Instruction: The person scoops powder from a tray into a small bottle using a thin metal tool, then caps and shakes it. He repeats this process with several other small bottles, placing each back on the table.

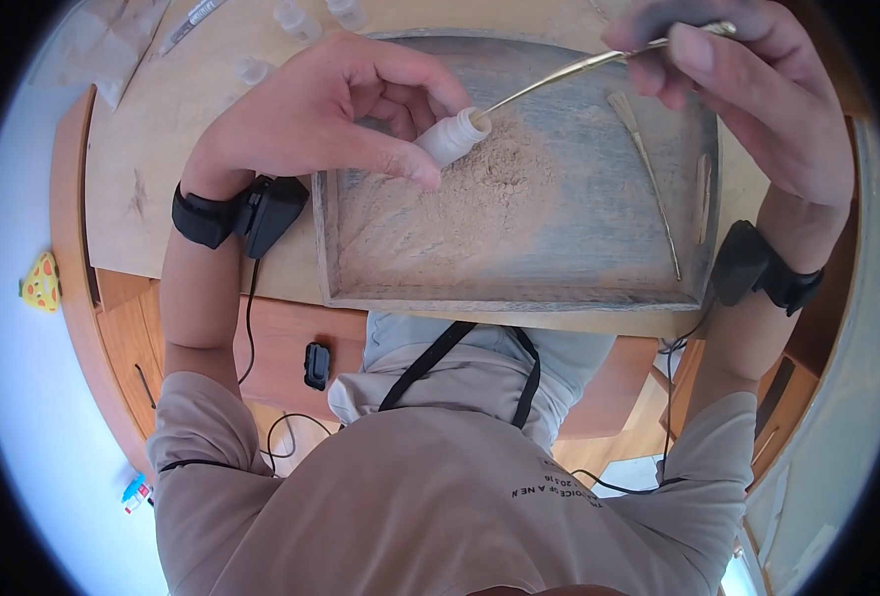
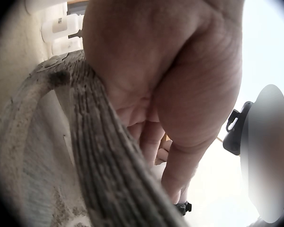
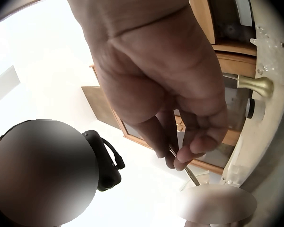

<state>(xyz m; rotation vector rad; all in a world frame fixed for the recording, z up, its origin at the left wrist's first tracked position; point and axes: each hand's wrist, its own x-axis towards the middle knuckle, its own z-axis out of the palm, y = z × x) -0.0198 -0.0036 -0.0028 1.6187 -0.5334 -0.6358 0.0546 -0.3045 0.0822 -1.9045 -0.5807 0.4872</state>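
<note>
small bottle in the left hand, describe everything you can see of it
The small bottle is whitish and plastic-looking, with a short neck and an uncapped mouth. It tilts over the powder, gripped between the thumb and fingers of the left hand. The tip of a thin golden tool is at its mouth.

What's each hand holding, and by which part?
Left hand: small white bottle, gripped by its body between thumb and fingers. Right hand: slim golden tool, pinched near the end away from the bottle.
</note>
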